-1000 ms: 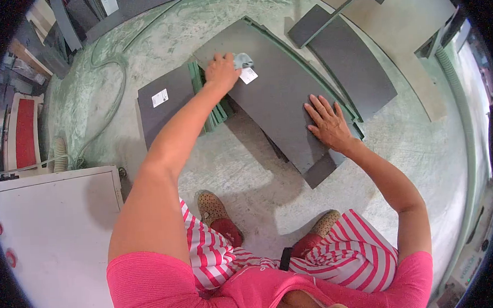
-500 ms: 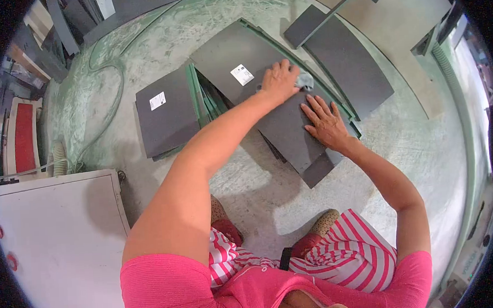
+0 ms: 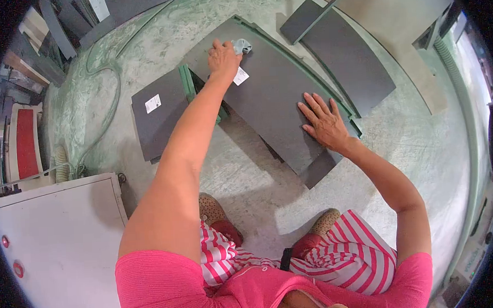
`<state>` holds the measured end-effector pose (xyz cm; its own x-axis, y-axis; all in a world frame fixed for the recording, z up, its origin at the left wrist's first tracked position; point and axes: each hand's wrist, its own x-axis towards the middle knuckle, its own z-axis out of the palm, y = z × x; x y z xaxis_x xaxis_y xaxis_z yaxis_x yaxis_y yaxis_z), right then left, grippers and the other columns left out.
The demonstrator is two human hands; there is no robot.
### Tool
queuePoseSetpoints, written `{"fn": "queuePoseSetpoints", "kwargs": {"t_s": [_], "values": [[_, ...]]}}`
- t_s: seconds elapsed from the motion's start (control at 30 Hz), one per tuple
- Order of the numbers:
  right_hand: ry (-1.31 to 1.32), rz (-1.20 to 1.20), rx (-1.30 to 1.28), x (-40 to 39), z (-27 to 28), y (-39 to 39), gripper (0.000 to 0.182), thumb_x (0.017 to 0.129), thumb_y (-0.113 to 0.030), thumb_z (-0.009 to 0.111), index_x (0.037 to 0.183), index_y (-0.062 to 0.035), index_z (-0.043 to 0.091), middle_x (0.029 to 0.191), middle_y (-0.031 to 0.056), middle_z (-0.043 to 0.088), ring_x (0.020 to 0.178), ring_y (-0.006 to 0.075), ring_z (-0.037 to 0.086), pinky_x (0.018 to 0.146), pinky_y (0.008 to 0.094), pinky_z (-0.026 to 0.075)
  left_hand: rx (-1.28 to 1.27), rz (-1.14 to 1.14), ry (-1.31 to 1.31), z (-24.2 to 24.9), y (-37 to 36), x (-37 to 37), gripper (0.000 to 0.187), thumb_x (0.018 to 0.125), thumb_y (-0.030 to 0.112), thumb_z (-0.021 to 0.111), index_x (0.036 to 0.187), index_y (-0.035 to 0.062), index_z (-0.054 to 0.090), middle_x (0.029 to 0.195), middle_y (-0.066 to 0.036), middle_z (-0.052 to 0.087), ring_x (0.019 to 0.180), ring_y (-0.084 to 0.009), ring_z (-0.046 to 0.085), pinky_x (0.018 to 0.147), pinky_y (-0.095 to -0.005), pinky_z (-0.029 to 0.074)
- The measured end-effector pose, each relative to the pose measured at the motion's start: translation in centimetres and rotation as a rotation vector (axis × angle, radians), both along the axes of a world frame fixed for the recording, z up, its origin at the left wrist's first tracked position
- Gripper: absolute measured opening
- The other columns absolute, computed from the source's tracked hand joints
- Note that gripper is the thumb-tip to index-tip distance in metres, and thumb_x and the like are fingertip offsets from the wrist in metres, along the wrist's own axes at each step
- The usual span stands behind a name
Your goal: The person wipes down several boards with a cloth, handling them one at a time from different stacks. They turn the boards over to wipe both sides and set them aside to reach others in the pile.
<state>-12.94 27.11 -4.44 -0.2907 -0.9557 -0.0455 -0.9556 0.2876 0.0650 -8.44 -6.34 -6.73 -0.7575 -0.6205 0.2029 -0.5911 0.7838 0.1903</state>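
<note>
A large dark grey panel (image 3: 277, 92) with green edges lies on top of other boards on the floor. My left hand (image 3: 223, 60) is near its far end, fingers curled around a light grey-blue cloth (image 3: 243, 45) pressed to the surface. Just below that hand, a white label (image 3: 240, 76) sticks to the panel, partly covered by the wrist. Flat on the panel's near right part rests my right hand (image 3: 325, 123), fingers spread and holding nothing.
To the left lies a smaller stack of dark panels (image 3: 159, 111) with its own label. Another dark board (image 3: 347, 61) lies at the right. A white cabinet (image 3: 57, 239) stands at lower left, and a hose (image 3: 115, 99) runs along the floor behind it.
My left hand has slid the cloth across the panel, leftward and away from me, past the label. The right hand has stayed in almost the same spot.
</note>
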Motion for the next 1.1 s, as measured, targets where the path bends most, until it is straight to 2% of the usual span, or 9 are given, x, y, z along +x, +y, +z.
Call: {"fn": "queuePoseSetpoints", "kwargs": {"t_s": [0.2,0.47,0.7,0.9,0.93,1.03,1.1], "values": [[-0.002,-0.019,0.028,0.0,-0.2,-0.1,0.061,0.091,-0.040,0.052,0.145,-0.0185,0.030,0.153,0.0055,0.019,0.141,0.0264,0.019,0.110,0.0556,0.022,-0.014,-0.059,0.044,-0.7,0.4,-2.0,0.046,0.080,0.034,0.070,0.110,0.0020,0.056,0.113,-0.020,0.046,0.096,-0.0393,0.056,0.077,-0.0477,0.051],[-0.016,-0.041,0.034,0.0,-0.6,-0.4,0.059,0.092,-0.037,0.052,0.144,-0.0190,0.031,0.154,0.0043,0.019,0.141,0.0253,0.018,0.111,0.0551,0.020,0.021,-0.068,0.042,-0.6,0.3,-4.1,0.048,0.079,0.034,0.070,0.114,0.0043,0.054,0.113,-0.017,0.046,0.102,-0.0396,0.054,0.076,-0.0477,0.053],[-0.022,-0.063,0.058,0.5,0.3,-0.5,0.059,0.092,-0.036,0.051,0.145,-0.0187,0.031,0.154,0.0048,0.019,0.141,0.0263,0.018,0.112,0.0549,0.018,0.025,-0.251,-0.051,0.8,-0.6,1.9,0.048,0.081,0.034,0.068,0.117,0.0069,0.052,0.113,-0.018,0.046,0.100,-0.0385,0.056,0.081,-0.0479,0.050],[0.005,-0.032,0.068,0.2,0.0,-0.3,0.058,0.094,-0.038,0.047,0.145,-0.0181,0.029,0.154,0.0059,0.018,0.142,0.0275,0.016,0.113,0.0536,0.018,0.057,-0.497,-0.295,2.8,-3.0,9.7,0.051,0.082,0.034,0.066,0.122,0.0099,0.047,0.116,-0.020,0.045,0.102,-0.0416,0.056,0.082,-0.0488,0.049],[0.005,-0.036,0.072,0.3,0.0,-0.3,0.058,0.094,-0.038,0.047,0.145,-0.0181,0.029,0.154,0.0059,0.018,0.142,0.0275,0.016,0.113,0.0536,0.018,0.095,-0.574,-0.357,2.9,-3.2,10.1,0.051,0.082,0.034,0.066,0.123,0.0104,0.047,0.117,-0.020,0.045,0.103,-0.0422,0.056,0.082,-0.0493,0.049],[0.016,-0.027,0.095,0.3,0.3,-0.4,0.058,0.095,-0.039,0.046,0.146,-0.0184,0.028,0.154,0.0063,0.017,0.142,0.0278,0.015,0.113,0.0530,0.018,0.072,-0.583,-0.332,3.0,-3.9,8.2,0.052,0.082,0.034,0.066,0.124,0.0101,0.045,0.117,-0.020,0.044,0.102,-0.0426,0.056,0.084,-0.0501,0.048],[0.024,-0.033,0.093,0.4,0.5,-0.6,0.058,0.094,-0.039,0.047,0.146,-0.0182,0.028,0.154,0.0063,0.016,0.142,0.0279,0.015,0.113,0.0530,0.018,0.019,-0.478,-0.213,1.6,-4.1,4.8,0.051,0.082,0.036,0.066,0.123,0.0108,0.047,0.118,-0.019,0.045,0.102,-0.0432,0.056,0.084,-0.0509,0.048]]}}
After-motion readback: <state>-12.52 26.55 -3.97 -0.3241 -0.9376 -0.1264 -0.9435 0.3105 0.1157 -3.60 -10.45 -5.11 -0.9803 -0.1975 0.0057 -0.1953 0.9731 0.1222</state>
